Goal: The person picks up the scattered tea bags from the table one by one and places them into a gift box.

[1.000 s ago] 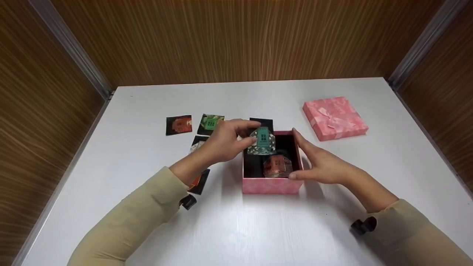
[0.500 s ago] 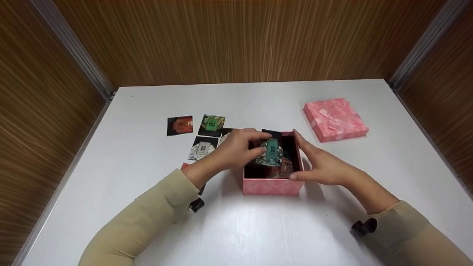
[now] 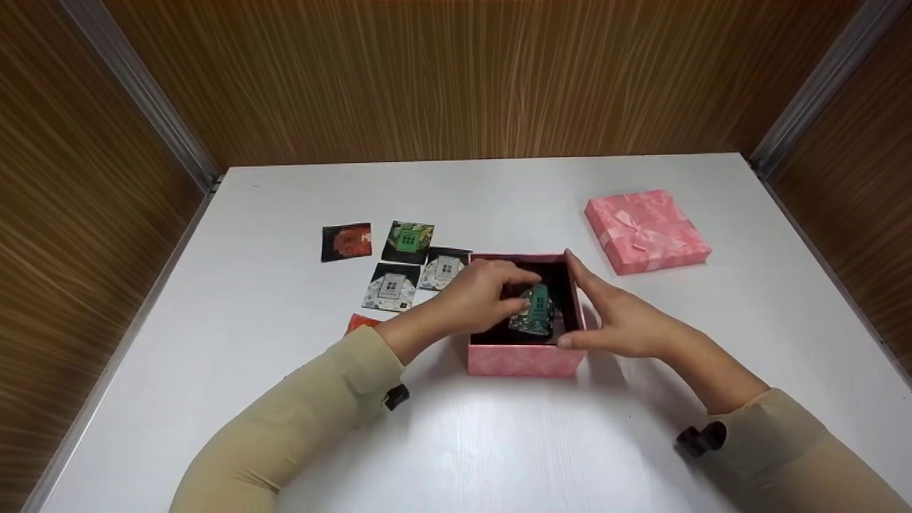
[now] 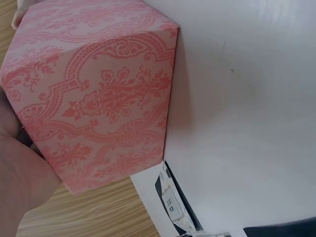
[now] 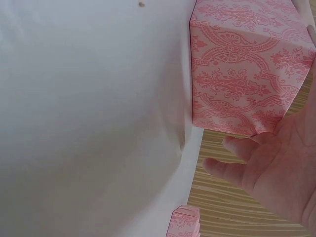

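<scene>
My left hand point(image 3: 476, 296) reaches over the left rim of an open pink gift box point(image 3: 526, 360) and pinches a flat dark packet with a green label point(image 3: 539, 306) between thumb and fingers, down inside the box. The packet hides most of what lies under it. Against the box's right side, my right hand point(image 3: 627, 324) holds it, thumb at the front corner and fingers at the far corner. In the left wrist view the patterned box wall point(image 4: 108, 98) covers the fingertips. The right wrist view shows the right hand point(image 5: 286, 173) against the box wall point(image 5: 237, 79).
A pink lid with a ribbon bow point(image 3: 647, 231) lies at the back right. Left of the box are a red packet point(image 3: 346, 242), a green packet point(image 3: 408, 241), two white-patterned packets point(image 3: 391, 286), and an orange-red one point(image 3: 362, 323) partly under the left arm.
My left hand has carried the green-labelled packet right and down into the box, over the reddish packet seen there earlier. The right hand has stayed on the box.
</scene>
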`<state>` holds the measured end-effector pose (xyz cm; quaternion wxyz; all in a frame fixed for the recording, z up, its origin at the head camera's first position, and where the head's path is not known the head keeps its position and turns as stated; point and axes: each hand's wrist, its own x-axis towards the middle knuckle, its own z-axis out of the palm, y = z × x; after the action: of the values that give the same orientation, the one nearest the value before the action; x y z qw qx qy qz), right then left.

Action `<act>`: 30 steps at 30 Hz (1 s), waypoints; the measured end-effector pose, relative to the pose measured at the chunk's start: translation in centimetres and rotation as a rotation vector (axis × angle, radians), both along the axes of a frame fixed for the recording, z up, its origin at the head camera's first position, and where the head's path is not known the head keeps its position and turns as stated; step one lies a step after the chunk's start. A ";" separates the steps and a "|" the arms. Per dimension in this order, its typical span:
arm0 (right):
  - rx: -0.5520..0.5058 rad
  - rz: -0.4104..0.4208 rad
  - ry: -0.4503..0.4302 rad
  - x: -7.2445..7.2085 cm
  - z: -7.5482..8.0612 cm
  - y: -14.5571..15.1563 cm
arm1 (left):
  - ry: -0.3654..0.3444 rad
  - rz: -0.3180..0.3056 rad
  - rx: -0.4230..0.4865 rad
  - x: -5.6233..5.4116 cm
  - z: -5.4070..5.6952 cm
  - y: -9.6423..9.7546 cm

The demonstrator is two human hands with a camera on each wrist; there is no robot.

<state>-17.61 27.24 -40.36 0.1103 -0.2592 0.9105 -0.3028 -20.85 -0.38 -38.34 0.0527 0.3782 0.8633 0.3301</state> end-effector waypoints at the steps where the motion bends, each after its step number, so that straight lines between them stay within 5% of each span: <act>1: -0.001 0.000 0.000 0.0 0.0 0.0 | 0.001 0.003 -0.020 0.0 0.0 0.2; 11: 0.006 -0.004 0.002 0.0 -0.3 -0.1 | 0.110 0.027 -0.258 -0.3 0.0 1.3; 30: 0.003 0.004 0.012 0.0 -0.2 0.2 | 0.209 0.024 -0.520 -0.7 0.0 2.5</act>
<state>-17.64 27.40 -40.55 0.1061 -0.2627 0.9111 -0.2995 -21.54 2.16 -38.32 0.0546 0.3739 0.9241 0.0572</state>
